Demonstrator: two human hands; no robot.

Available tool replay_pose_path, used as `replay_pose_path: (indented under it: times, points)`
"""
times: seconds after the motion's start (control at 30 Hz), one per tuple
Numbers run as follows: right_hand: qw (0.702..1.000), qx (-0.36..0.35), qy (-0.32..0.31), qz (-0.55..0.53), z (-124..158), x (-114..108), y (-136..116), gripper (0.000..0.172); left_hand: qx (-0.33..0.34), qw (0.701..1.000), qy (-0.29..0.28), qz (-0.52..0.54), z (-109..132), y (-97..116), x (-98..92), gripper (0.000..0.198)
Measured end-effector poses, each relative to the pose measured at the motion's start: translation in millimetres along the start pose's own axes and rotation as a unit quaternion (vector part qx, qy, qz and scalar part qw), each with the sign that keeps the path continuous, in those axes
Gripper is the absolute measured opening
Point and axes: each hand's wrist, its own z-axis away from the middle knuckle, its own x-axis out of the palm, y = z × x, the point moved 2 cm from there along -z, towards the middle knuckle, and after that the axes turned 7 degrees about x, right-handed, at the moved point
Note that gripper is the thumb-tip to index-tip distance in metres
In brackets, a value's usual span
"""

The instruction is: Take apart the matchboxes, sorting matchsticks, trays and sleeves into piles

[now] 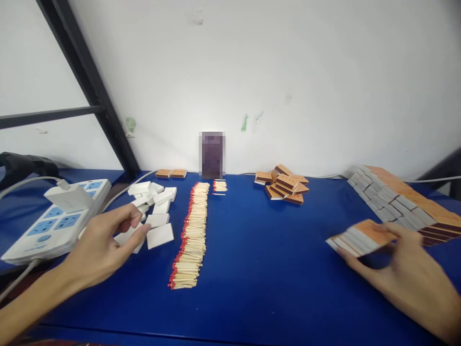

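Pwr strip (54, 229) w/ chgr (70, 198), blk frame (90, 86)

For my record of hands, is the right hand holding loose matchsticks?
No, the right hand grips a stack of matchboxes, while loose matchsticks lie on the blue table.

1. I see open desk (270, 278) between the match row (191, 230) and my right grip (410, 271).
2. White boxes (160, 236) and the power strip (41, 227) crowd my left.
3. Stacked matchboxes (406, 204) block the far right.
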Motion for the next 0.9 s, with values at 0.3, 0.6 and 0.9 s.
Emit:
replay_pose_path:
  times: [0.3,0.6,0.9]
  points:
    - [0.99,-0.099,-0.066,-0.075,-68.5,41.4,-45.8,0.078,0.158,0.984,-0.005,-0.082,-39.6,11.8,49.7,0.022]
    - [0.985,-0.155,-0.033,-0.062,-65.3,36.8,-44.2,0.055,0.207,0.955,-0.01,-0.213,-38.2,4.2,47.0,0.031]
    - [0.979,-0.177,0.017,-0.103,-65.8,29.9,-52.8,0.04,0.177,0.98,-0.073,-0.059,-96.1,31.5,36.6,0.037]
